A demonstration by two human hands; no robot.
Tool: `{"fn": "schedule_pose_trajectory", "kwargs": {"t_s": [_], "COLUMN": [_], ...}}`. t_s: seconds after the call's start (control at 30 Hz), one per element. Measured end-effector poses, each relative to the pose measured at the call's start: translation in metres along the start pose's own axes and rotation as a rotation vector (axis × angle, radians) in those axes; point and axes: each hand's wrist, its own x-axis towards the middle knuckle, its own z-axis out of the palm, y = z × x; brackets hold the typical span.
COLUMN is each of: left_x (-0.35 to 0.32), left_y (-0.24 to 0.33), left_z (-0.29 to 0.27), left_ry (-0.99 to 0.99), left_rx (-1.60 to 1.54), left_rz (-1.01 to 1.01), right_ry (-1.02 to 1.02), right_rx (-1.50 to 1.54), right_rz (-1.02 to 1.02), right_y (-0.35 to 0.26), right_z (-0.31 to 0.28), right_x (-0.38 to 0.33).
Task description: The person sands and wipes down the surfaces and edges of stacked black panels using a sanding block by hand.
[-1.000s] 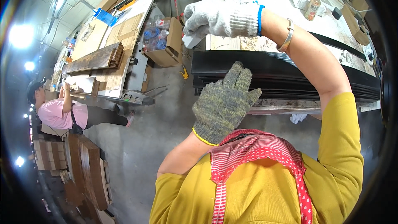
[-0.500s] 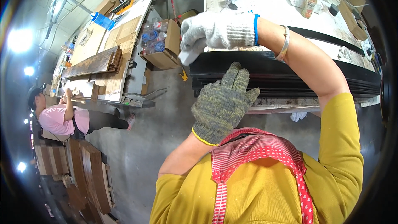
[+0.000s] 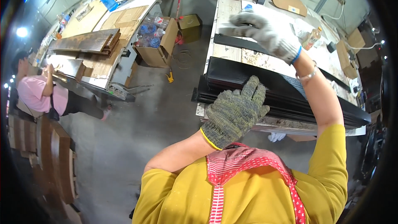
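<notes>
My left hand [image 3: 234, 113], in a grey-green knit glove, rests flat with spread fingers on the near edge of a stack of long black boards [image 3: 286, 95] on the workbench [image 3: 226, 20]. My right hand [image 3: 265, 31], in a white glove with a blue cuff, reaches out over the bench, fingers extended above a single black board [image 3: 236, 42] lying farther back. It holds nothing that I can see. A bracelet sits on my right wrist.
A second bench [image 3: 91, 20] at the left carries dark wood planks and cardboard. A person in a pink top [image 3: 37, 93] works there. A cardboard box of bottles [image 3: 155, 41] stands on the floor between the benches. Stacked brown panels [image 3: 54, 157] stand at lower left.
My right hand has moved from the stack's left end farther out over the bench. The left hand has stayed on the black boards. The view has shifted.
</notes>
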Motion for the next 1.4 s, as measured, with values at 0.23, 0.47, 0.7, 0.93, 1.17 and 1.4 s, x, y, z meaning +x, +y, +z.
{"fn": "schedule_pose_trajectory", "kwargs": {"t_s": [0.23, 0.47, 0.7, 0.93, 1.17, 1.4], "left_x": [-0.008, -0.008, -0.008, -0.008, -0.004, -0.001], "left_y": [-0.013, -0.017, -0.017, -0.017, -0.014, -0.003], "left_z": [0.001, 0.002, 0.000, 0.000, -0.003, -0.008], "left_ry": [0.035, 0.049, 0.052, -0.001, 0.010, -0.053], "left_rx": [-0.028, -0.070, -0.088, -0.099, -0.078, -0.013], "left_rz": [0.046, 0.080, 0.083, 0.066, 0.060, -0.027], "right_ry": [0.171, -0.099, -0.164, -0.254, -0.035, -0.104], "right_rx": [-1.022, -1.214, -1.803, -1.584, -1.630, -1.372], "right_rz": [-0.249, -0.396, -0.552, -0.584, -0.604, -0.485], "right_y": [-0.005, 0.014, 0.014, 0.013, 0.001, -0.017], "right_z": [0.020, 0.057, 0.084, 0.074, 0.058, 0.039], "right_x": [-0.028, -0.042, -0.031, -0.020, -0.019, -0.008]}}
